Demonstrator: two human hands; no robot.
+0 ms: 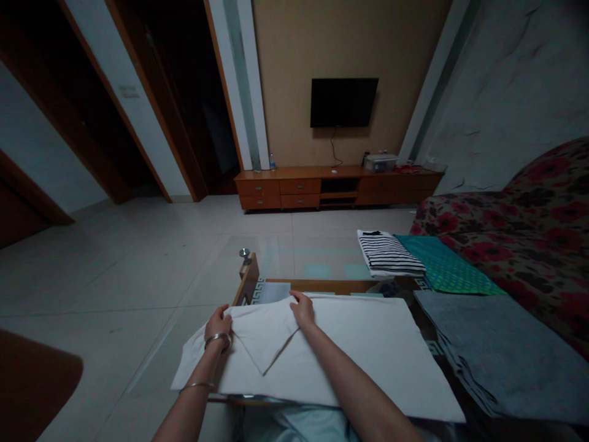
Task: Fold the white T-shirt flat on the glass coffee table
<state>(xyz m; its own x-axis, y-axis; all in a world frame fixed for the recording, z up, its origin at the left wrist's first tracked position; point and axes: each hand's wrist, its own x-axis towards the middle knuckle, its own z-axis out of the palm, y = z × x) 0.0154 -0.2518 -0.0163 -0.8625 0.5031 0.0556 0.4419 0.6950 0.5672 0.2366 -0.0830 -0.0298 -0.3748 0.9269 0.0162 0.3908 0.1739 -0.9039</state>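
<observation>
- Dark brown rounded shape is sitting at 8 o'clock in the view, low on the pale tiled floor; what it is cannot be told.
- Left hand, a metal bangle at the wrist, is lying at about 7 o'clock, its fingers curled down over the left edge of a large white cloth garment; it is pinching the fabric, more closed than open.
- The white cloth garment is lying spread flat on a glass-topped low table with a wooden frame, filling the lower middle of the view, with one corner flap folded inward to a point between the two hands.
- Right hand is resting just right of the left one, near 6 o'clock, fingers bent and gripping the top edge of that folded flap.
- Black flat television is hanging on the tan wall at 12 o'clock, above a long wooden drawer cabinet.
- Folded black-and-white striped shirt is lying at 2 o'clock on the far table end, touching a teal patterned cloth beside it.
- Grey folded fabric is lying at 4 o'clock, just right of the white garment.
- Red floral sofa is standing at 3 o'clock.
</observation>
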